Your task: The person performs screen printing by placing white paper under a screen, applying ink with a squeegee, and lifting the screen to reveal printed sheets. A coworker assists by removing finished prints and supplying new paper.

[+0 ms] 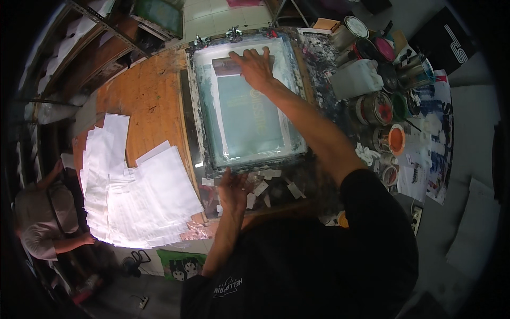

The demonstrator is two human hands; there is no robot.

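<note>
A screen printing frame [203, 114] lies in front of me, its pale green mesh [247, 117] bordered by whitish tape and carrying faint yellowish lettering. At the far end of the mesh, my right hand [256, 68] spreads over a wide squeegee [223, 67] and grips it from above, with the arm stretched across the screen's right side. My left hand [234, 190] is at the near edge of the frame, its fingers bent against that edge; part of the grip is hidden. Clamps [234, 33] stand along the frame's far side.
Loose white sheets [143, 196] are piled on the wooden table [143, 85] at left. Open ink cans [376, 108], an orange ink pot [396, 139] and a whitish jug [356, 78] crowd the right side. Another person [48, 212] is at far left, beside shelves.
</note>
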